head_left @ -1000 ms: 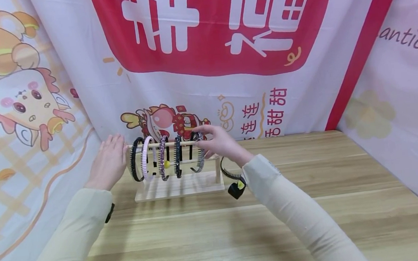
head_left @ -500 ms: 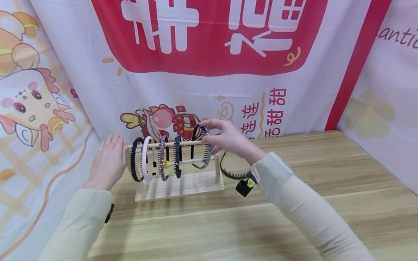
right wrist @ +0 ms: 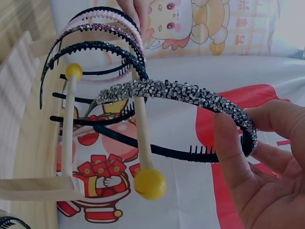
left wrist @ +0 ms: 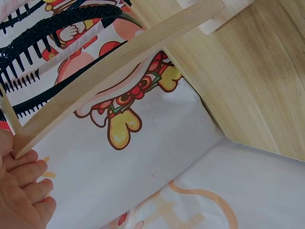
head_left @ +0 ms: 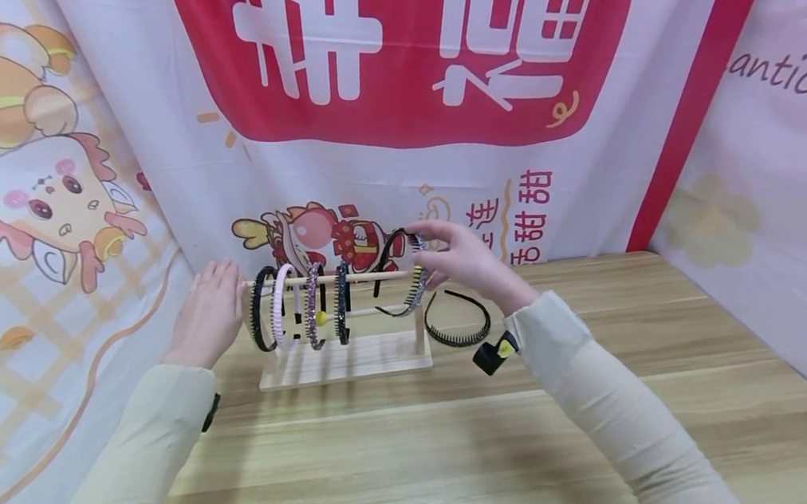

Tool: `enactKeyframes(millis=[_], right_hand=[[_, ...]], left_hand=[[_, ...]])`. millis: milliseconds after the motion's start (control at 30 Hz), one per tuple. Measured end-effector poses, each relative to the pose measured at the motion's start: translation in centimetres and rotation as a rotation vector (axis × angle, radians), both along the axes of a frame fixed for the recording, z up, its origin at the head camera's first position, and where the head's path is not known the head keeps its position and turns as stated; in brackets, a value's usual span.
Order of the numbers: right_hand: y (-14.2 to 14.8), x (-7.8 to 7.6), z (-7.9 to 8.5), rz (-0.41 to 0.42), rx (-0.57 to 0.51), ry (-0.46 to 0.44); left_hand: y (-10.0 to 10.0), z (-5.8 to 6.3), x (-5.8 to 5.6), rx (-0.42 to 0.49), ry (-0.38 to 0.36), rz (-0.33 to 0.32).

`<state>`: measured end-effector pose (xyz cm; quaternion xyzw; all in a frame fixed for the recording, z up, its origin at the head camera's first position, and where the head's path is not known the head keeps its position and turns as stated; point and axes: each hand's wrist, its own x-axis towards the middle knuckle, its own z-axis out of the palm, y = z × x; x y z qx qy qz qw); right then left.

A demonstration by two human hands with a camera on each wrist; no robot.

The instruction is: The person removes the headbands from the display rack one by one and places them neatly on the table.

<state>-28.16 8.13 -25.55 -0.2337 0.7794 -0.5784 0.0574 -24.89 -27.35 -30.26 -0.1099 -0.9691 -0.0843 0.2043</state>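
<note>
A wooden headband rack (head_left: 344,360) stands on the table, with several toothed headbands over its upper rod. At the rack's left end, my left hand (head_left: 205,313) holds the top of the upright between thumb and fingers (left wrist: 26,179). My right hand (head_left: 465,261) pinches a silver sequined headband (right wrist: 176,91) between thumb and fingers. That headband still loops around the right end of the upper rod, near its yellow ball (right wrist: 149,183), and it is tilted. Left to right, a black headband (head_left: 257,313), a pink one (head_left: 279,307), a purple glittery one (head_left: 312,308) and a dark one (head_left: 342,305) hang there.
A black toothed headband (head_left: 460,339) lies on the wooden table (head_left: 422,458), right of the rack. A lower rod with a yellow ball (right wrist: 74,71) juts out from the rack. Printed cloth (head_left: 411,171) hangs close behind and on both sides.
My right hand has slid the silver headband to the right along the rod, away from the dark one. The headband on the table has come into fuller view. My left hand stays put.
</note>
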Motion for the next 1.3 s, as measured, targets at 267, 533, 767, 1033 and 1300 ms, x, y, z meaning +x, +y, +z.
enactKeyframes(millis=[267, 533, 767, 1033, 1300], right_hand=[[1.6, -0.1, 0.4, -0.042, -0.045, 0.005], [3.1, -0.4, 0.6, -0.072, -0.049, 0.017], [4.1, -0.6, 0.3, -0.105, -0.056, 0.025], [5.6, -1.0, -0.2, -0.137, -0.073, 0.02], [7.3, -1.4, -0.6, -0.181, -0.059, 0.03]], left_hand=[[0.0, 0.0, 0.1, 0.008, 0.003, 0.002], [0.1, 0.0, 0.1, 0.024, 0.022, -0.007], [0.0, -0.2, -0.1, 0.017, 0.02, -0.005], [0.0, -0.2, -0.1, 0.016, 0.018, -0.001], [0.0, -0.2, -0.1, 0.011, 0.022, -0.009]])
